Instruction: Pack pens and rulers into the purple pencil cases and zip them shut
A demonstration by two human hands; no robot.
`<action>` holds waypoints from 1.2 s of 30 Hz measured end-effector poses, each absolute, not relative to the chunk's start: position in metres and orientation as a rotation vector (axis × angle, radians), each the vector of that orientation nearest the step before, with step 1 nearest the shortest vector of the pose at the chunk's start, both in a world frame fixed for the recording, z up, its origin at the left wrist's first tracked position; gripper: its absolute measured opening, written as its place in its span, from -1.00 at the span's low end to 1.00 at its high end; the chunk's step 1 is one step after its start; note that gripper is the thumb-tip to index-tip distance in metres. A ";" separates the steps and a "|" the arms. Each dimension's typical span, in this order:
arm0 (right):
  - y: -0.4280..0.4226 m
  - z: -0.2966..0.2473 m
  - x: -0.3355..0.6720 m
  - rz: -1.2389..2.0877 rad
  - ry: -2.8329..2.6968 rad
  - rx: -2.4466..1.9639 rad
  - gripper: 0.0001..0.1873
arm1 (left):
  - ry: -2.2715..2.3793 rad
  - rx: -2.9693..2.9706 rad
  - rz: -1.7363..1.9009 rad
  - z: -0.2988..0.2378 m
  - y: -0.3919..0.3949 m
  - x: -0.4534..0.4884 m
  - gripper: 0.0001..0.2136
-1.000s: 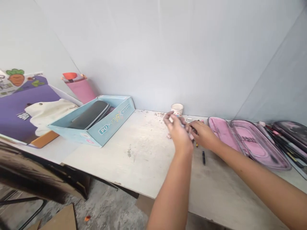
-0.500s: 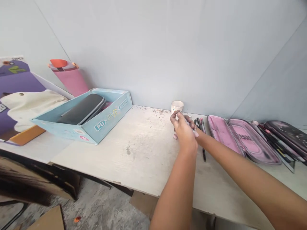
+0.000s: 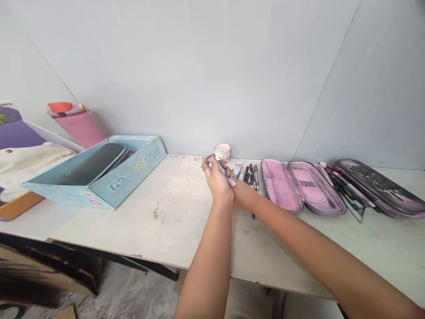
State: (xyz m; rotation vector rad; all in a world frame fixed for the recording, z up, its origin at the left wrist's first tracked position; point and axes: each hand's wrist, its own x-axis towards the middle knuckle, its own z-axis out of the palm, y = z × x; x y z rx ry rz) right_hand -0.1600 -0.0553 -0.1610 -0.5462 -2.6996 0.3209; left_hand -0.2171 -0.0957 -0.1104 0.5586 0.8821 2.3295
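Observation:
My left hand [image 3: 217, 179] and my right hand [image 3: 239, 191] are pressed together over the table, just in front of a white paper cup [image 3: 222, 151]. Both have their fingers curled in. A bit of something pale grey shows between them, too small and covered to name. Dark smudges mark the fingers. Right of the hands lie several pens [image 3: 251, 173] in a loose row. An open pencil case [image 3: 282, 184] with a dirty pink lining rests beside those pens.
A light blue box [image 3: 129, 181] at left holds a grey case [image 3: 94, 165]. Behind it leans a pink bottle-shaped item [image 3: 79, 126]. At right, more pens [image 3: 350, 188] lie beside a black case [image 3: 378, 188]. Crumbs dot the table [image 3: 159, 230] near the wall.
My view has turned to the right, so everything sits further left and more of the black case shows. My hands stay together in front of the cup, with the fingers slightly shifted.

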 end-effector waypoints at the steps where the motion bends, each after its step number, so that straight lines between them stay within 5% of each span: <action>1: -0.051 -0.158 -0.148 0.317 -2.696 -0.600 -0.68 | 0.876 0.575 2.305 -0.112 -0.093 -0.216 -0.84; 10: -0.024 -0.152 -0.006 0.851 -1.862 -0.816 -0.78 | 1.080 0.982 1.755 -0.130 -0.082 -0.167 -0.78; 17: -0.024 -0.165 0.014 1.078 -1.423 -0.745 -0.72 | 1.413 1.734 1.293 -0.136 -0.072 -0.141 -0.77; 36: -0.045 -0.165 -0.006 1.328 -1.280 -0.586 -0.73 | 1.555 1.914 1.124 -0.156 -0.082 -0.127 -0.66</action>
